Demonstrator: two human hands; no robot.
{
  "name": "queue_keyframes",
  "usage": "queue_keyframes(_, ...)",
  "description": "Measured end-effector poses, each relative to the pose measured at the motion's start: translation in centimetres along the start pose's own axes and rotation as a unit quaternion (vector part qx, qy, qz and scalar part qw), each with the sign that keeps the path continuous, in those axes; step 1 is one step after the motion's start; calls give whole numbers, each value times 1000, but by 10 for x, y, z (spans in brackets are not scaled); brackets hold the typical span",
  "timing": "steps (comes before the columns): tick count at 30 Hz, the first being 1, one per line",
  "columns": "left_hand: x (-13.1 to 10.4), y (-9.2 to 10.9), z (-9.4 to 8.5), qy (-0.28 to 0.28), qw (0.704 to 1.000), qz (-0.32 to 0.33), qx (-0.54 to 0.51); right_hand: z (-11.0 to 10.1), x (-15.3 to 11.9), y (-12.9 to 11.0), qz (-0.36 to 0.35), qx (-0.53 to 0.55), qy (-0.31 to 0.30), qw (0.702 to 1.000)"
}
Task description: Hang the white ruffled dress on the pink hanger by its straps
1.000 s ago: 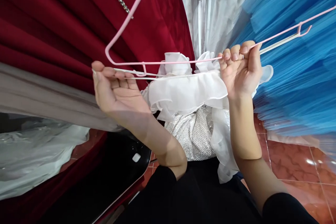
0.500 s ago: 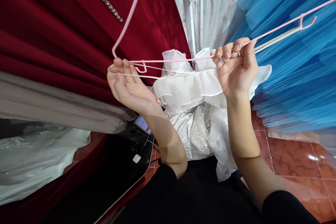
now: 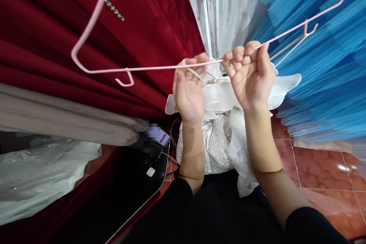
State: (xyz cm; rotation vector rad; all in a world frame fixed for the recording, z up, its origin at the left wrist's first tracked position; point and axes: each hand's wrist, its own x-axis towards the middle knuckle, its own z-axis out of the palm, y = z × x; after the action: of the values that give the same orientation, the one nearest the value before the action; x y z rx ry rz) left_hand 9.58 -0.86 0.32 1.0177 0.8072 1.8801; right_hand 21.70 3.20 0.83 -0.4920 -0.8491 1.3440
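A pink hanger (image 3: 154,68) spans the upper middle, its bottom bar slanting up to the right. My right hand (image 3: 250,72) is closed round that bar with its fingertips. White straps run from the hanger's right hook to the white ruffled top of a silver sequined dress (image 3: 219,145). My left hand (image 3: 191,87) is beside my right one, behind the bar, with a white strap looped over its curled fingers. The hanger's left hook (image 3: 126,80) has nothing on it. The dress hangs below both hands, partly hidden by my forearms.
Dark red fabric (image 3: 148,19) hangs at the left and blue tulle (image 3: 303,84) at the right. On a black surface (image 3: 114,190) at lower left are a phone (image 3: 160,136) and a small white case (image 3: 150,172). Red floor tiles (image 3: 317,164) show at lower right.
My left hand has moved right, from the hanger's left end to near my right hand, bringing the strap along. The hanger has shifted left and its left hook now stands apart from the hand.
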Motion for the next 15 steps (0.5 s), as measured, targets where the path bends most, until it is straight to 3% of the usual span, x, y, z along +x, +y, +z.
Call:
queue_keyframes(4, -3, 4, 23, 35, 999, 9, -7, 2, -3, -7, 2, 3, -15, 1000)
queue_keyframes(9, 4, 12, 23, 47, 988, 13, -148, 4, -22, -23, 31, -80, -21, 996)
queue_keyframes(11, 9, 13, 18, 43, 982, 7, -186, 0, -30, -33, -12, -156, 28, 987)
queue_keyframes(13, 15, 12, 12, 37, 977, 2, -209, -11, -33, -40, -115, -217, 135, 960)
queue_keyframes(15, 17, 10, 10, 34, 974, 3, -225, -25, -30, -42, -151, -245, 231, 929)
